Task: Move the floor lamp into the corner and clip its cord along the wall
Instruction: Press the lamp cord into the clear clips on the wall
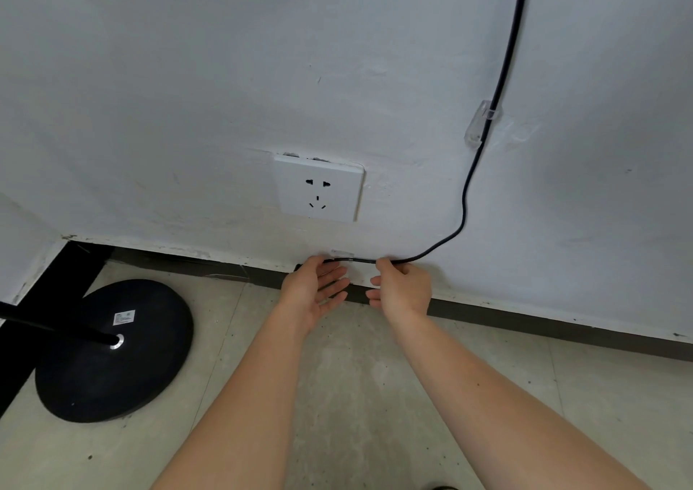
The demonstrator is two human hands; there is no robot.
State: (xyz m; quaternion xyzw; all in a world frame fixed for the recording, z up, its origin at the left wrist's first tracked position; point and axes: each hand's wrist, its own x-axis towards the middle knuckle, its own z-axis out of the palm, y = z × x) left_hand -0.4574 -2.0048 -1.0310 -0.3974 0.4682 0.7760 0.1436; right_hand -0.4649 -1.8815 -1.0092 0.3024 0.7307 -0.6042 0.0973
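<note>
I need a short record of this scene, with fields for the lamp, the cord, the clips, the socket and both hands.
lamp: round black lamp base on floor, left
cord: thin black cord down the wall, then along its foot
clips: clear plastic clip holds cord; low clear clip between hands
socket: white wall socket, nothing plugged in
left hand: open, at cord
right hand: pinching cord

The cord (502, 77) leaves the top edge of the frame, so its upper run is not visible. Its lower end passes behind my left hand (315, 290); the termination cannot be determined. The lamp pole (56, 326) is cut off at the left edge. Print on the base label (124, 317) is too small to read. My right hand (403, 289) covers its own fingertips at the cord, so the grip cannot be confirmed.
</note>
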